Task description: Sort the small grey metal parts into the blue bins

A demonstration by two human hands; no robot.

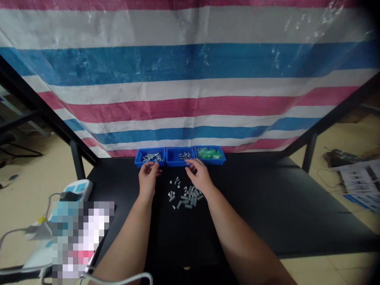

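- Well, both forearms stretch forward, palms down, across the black worktop [252, 213] toward the middle blue bin [179, 156].
- The left hand [147, 180] hovers just front-left of that bin, its grip curled together; anything held is too small to tell.
- The right hand [199, 176] sits just before that bin, its grip bunched, contents unclear.
- Loose grey metal screws [185, 196] lie in front of that bin.
- A blue bin of screws [150, 157] stands beside it on the left, a blue bin of green parts [209, 155] on the right.
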